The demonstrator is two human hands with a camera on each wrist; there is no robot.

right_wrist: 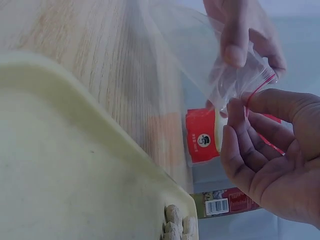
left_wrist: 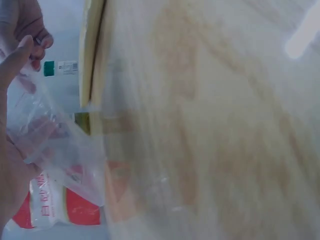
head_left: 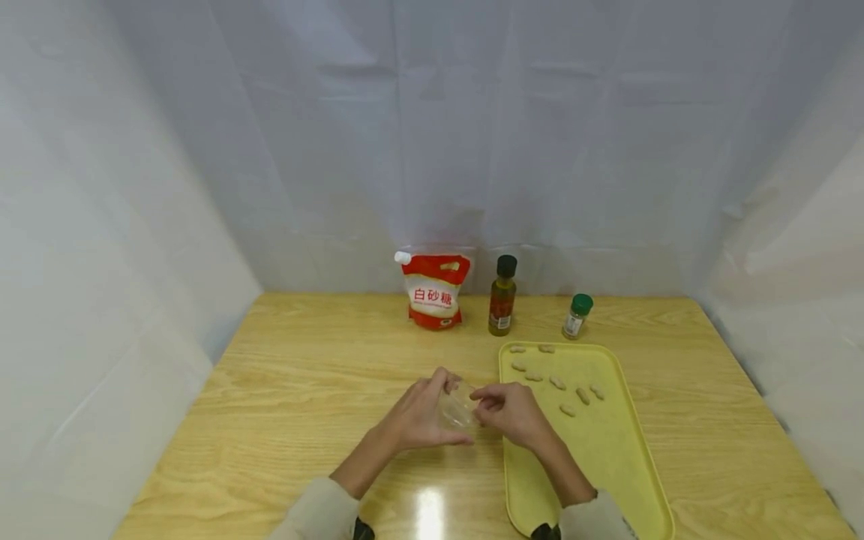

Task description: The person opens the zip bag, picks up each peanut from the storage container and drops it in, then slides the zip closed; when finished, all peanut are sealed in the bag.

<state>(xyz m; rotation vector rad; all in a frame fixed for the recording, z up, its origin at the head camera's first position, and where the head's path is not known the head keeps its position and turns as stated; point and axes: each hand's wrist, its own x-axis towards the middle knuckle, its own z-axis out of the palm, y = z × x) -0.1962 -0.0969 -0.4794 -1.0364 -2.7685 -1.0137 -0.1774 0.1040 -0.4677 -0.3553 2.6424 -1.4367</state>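
A clear zip-lock bag (head_left: 457, 407) with a red strip along its mouth is held between both hands above the table, left of the yellow tray. My left hand (head_left: 421, 418) grips the bag, thumb and fingers on either side of it. With thumb and index finger, my right hand (head_left: 516, 414) pinches the mouth at the red strip, seen closely in the right wrist view. The body of the bag (left_wrist: 75, 155) hangs in the left wrist view, see-through, with no contents showing inside.
Several unshelled peanuts (head_left: 556, 382) lie on the far part of the yellow tray (head_left: 587, 465) at the right. Along the back of the wooden table (head_left: 304, 375) stand a red-and-white sugar pouch (head_left: 435, 292), a dark-capped bottle (head_left: 502, 300) and a small green-lidded jar (head_left: 577, 316).
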